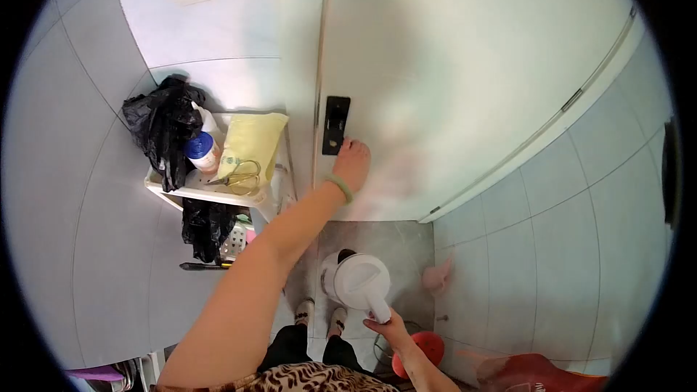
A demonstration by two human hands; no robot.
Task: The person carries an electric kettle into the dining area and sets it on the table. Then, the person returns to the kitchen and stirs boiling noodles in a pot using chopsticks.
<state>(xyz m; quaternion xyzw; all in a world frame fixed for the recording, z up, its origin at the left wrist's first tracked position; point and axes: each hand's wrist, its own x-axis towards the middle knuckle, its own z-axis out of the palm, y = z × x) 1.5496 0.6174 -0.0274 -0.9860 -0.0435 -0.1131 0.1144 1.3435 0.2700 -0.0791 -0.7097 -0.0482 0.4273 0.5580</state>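
Note:
My left hand (pixel 352 163) reaches forward to the white door (pixel 472 65), a green bracelet (pixel 340 187) round its wrist. Its fingers are closed at the lower end of the black lock plate (pixel 335 120), on the door handle, which they mostly hide. Low in front of my body, my right hand (pixel 392 330) grips the handle of a white electric kettle (pixel 363 279). The kettle hangs above the floor with its lid shut.
Left of the door stands a white shelf rack (pixel 196 192) with a black plastic bag (pixel 163 123), a blue-lidded container (pixel 203 151), a yellow packet (pixel 250 138) and scissors (pixel 238 176). A red round object (pixel 425 352) sits at lower right, near the tiled wall (pixel 537 239).

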